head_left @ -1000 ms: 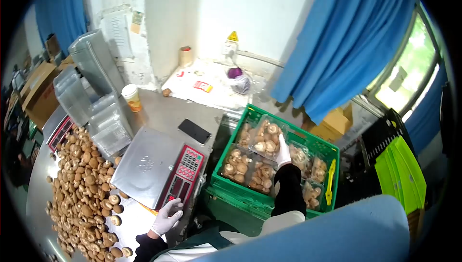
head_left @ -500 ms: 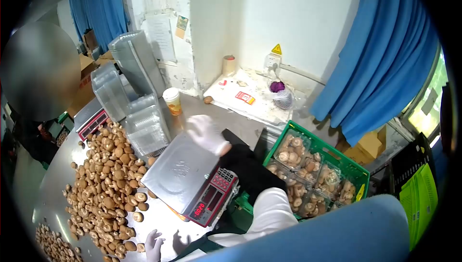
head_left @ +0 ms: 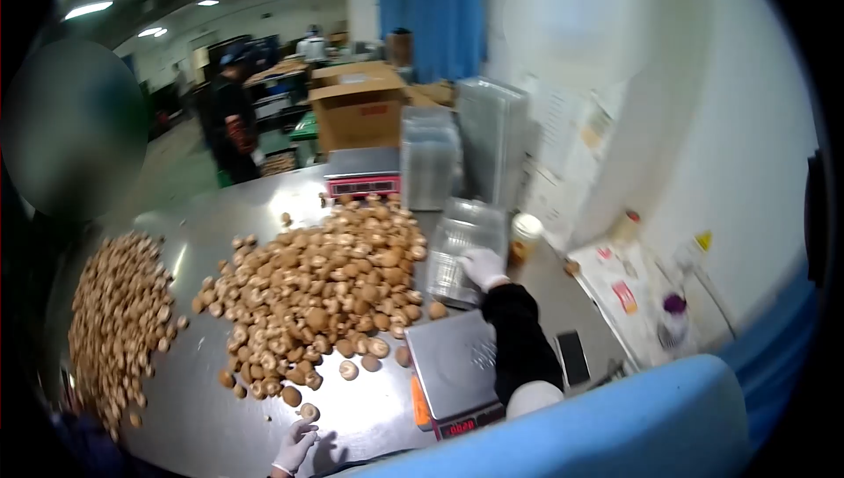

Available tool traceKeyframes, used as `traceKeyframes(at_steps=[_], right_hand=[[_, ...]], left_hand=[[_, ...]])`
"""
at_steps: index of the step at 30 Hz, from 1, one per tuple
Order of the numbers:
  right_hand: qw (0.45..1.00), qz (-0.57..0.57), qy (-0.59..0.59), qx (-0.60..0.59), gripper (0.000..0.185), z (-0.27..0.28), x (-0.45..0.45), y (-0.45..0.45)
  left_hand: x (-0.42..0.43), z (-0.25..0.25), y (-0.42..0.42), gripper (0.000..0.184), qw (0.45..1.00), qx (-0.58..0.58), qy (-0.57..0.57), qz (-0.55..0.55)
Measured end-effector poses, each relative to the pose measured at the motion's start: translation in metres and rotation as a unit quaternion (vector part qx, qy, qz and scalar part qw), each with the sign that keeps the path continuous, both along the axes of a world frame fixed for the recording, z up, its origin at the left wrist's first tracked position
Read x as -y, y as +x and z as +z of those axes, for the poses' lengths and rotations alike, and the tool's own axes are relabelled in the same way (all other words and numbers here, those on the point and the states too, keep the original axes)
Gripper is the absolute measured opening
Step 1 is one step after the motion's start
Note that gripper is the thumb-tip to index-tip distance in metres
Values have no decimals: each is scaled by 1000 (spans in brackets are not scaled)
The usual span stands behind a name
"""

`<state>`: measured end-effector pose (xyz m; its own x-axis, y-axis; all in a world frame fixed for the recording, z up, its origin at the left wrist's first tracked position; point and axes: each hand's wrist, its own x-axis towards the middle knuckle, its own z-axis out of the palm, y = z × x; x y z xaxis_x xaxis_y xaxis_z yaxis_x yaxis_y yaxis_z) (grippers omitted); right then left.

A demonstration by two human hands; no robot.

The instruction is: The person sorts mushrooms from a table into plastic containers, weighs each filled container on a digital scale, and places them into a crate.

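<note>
My right hand [head_left: 483, 268], in a white glove, rests on the front of a stack of clear plastic trays [head_left: 469, 230]; its fingers look spread, though somewhat blurred. Low in the picture, my left hand [head_left: 295, 446], also gloved, is held with fingers apart just below a single mushroom [head_left: 309, 411] near the edge of the large mushroom pile [head_left: 325, 285]. Nothing shows in its grasp. Between my hands stands a scale [head_left: 453, 364] with a bare metal plate and a lit red display.
Taller tray stacks [head_left: 491, 140] and a second scale [head_left: 362, 163] stand behind the pile. A paper cup [head_left: 526, 234] and a phone [head_left: 572, 358] lie to the right. Another mushroom pile [head_left: 119, 320] is at left. Beyond the table are a cardboard box [head_left: 356, 113] and a person [head_left: 232, 118].
The view has swung left, and the green crate has left it. My right hand has moved from the crate, across the scale, to the clear trays. My left hand has left the scale's front for the mushrooms.
</note>
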<state>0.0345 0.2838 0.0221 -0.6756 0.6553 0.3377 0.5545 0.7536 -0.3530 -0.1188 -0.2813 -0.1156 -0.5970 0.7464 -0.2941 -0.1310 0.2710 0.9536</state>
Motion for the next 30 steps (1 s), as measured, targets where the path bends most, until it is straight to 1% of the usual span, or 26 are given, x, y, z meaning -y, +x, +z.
traceKeyframes(at_steps=[2, 4, 6, 7, 8, 9, 10, 12, 13, 14, 16, 18, 20, 22, 24, 26, 28, 30], right_hand=[[997, -8, -78, -12, 32, 3, -8, 1], [994, -13, -105, -10, 31, 8, -17, 1], [994, -29, -108, -21, 35, 6, -25, 2], [992, -63, -96, -55, 33, 4, -25, 1], [988, -98, -85, -88, 31, 3, -22, 1], [972, -80, -84, -202, 26, -1, -21, 3], [944, -62, -87, -313, 20, -6, -20, 5], [917, -48, 13, -397, 12, 1, -3, 22], [927, -29, 62, -369, 13, 19, 28, 39], [935, -10, 108, -338, 13, 32, 59, 57], [945, 68, 143, -288, 16, 2, 83, 109], [963, 111, 122, -211, 18, -25, 114, 152], [980, 108, 89, -143, 20, -40, 146, 178], [987, 103, 67, -101, 22, -45, 170, 192], [990, 103, 58, -79, 25, -42, 188, 197], [989, 111, 58, -73, 27, -34, 203, 197], [987, 128, 59, -77, 29, -25, 219, 188], [983, 154, 55, -87, 32, -13, 237, 173]], left_hand=[[0, 4, 3, 41, 999, -39, -4, -9], [-2, -14, -3, 39, 999, -43, -18, -17], [-11, -10, 0, 39, 1000, -26, -1, -3], [-15, -1, 2, 39, 1000, -21, -12, 1], [-20, 9, 3, 39, 1000, -16, -23, 3], [-19, 16, 8, 38, 999, 10, 14, 34], [-20, 29, 6, 38, 999, 37, -14, 19], [-19, 44, 12, 38, 992, 113, 29, 49], [-18, 72, 14, 39, 997, 63, -3, 37], [-12, 57, 10, 40, 997, 58, 0, 49], [0, 30, 0, 42, 998, 14, -24, 65], [6, 11, -7, 43, 990, -36, -13, 133], [13, -6, -24, 41, 975, -103, -39, 191], [11, 10, -39, 36, 935, -232, -52, 265], [11, -1, -71, 30, 917, -265, -3, 298], [5, 7, -101, 26, 900, -310, 0, 306], [4, 16, -130, 28, 838, -482, -87, 242], [-6, 18, -153, 33, 826, -506, -108, 225]])
